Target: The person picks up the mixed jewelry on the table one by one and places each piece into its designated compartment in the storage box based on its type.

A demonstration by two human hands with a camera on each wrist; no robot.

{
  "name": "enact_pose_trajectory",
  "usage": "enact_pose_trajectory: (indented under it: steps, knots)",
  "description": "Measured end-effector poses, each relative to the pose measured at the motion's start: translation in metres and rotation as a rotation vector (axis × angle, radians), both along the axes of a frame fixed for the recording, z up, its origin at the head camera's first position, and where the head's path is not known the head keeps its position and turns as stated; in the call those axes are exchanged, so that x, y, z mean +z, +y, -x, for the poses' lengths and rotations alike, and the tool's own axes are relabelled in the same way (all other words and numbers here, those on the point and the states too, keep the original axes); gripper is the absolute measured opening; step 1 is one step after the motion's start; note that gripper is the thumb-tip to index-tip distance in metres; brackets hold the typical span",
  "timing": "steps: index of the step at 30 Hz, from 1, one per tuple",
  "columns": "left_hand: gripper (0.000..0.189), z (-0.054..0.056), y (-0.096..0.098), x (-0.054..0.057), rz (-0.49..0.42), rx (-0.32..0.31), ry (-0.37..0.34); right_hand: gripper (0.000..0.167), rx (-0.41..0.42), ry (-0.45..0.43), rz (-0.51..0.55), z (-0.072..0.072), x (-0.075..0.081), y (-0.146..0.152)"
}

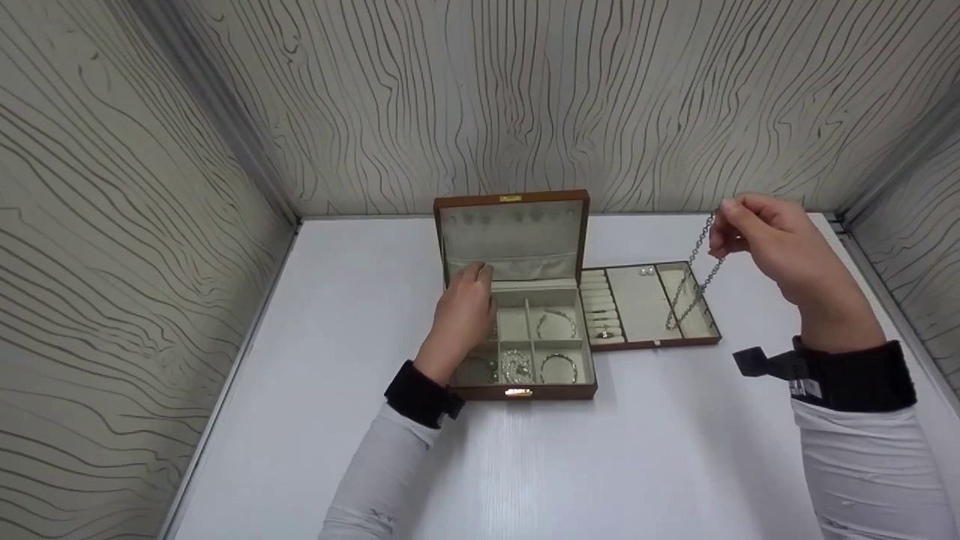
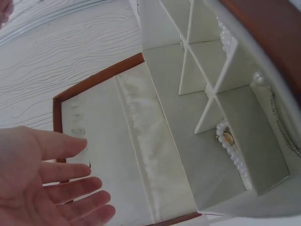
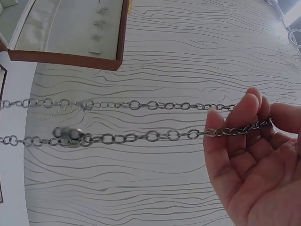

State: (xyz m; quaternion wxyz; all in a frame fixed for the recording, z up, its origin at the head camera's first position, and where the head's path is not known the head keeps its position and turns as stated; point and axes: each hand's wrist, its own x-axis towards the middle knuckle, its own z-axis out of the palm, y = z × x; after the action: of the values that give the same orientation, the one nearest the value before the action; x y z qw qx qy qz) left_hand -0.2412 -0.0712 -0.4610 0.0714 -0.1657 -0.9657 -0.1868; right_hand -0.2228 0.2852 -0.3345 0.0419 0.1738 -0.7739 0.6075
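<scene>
My right hand (image 1: 780, 240) pinches a silver chain necklace (image 3: 153, 136) between thumb and fingers. The chain hangs down in a long loop over the right end of a shallow jewelry tray (image 1: 637, 307). My left hand (image 1: 461, 311) is over the left side of an open brown jewelry box (image 1: 559, 391), covering some compartments. Its fingers are extended in front of the raised lid (image 1: 517, 236) in the left wrist view and hold nothing. Small hooks (image 2: 78, 131) line the inside of the lid, above a fabric pocket (image 2: 143, 136).
Bracelets (image 1: 559, 355) and a pearl strand (image 2: 233, 153) lie in the box's compartments. In the tray are ring rolls (image 1: 597, 298) with a ring (image 1: 605, 334), and pearl earrings (image 1: 646, 271). Wood-patterned walls (image 1: 525, 97) enclose the white table (image 1: 345, 300).
</scene>
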Motion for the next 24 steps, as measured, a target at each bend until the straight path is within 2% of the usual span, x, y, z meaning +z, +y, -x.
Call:
enact_pose_trajectory:
  steps: [3, 7, 12, 19, 24]
  knots:
    - [0.045, 0.008, 0.006, -0.002, 0.021, -0.017, 0.017, 0.031, 0.007, -0.013, 0.014, 0.002, 0.003, -0.006]
    - [0.053, 0.017, 0.014, -0.007, 0.106, -0.037, 0.013, 0.028, 0.001, -0.025, 0.005, 0.003, 0.002, -0.011]
    - [0.065, 0.026, 0.022, -0.013, 0.214, -0.052, -0.035, 0.029, 0.016, -0.016, 0.005, 0.004, -0.001, -0.016]
    - [0.079, 0.038, 0.023, -0.023, 0.318, -0.025, -0.076, 0.031, 0.012, -0.016, -0.049, 0.004, -0.002, -0.019]
    - [0.086, 0.039, 0.02, -0.028, 0.397, -0.011, -0.104, 0.031, 0.014, -0.023, -0.058, 0.003, -0.002, -0.02]
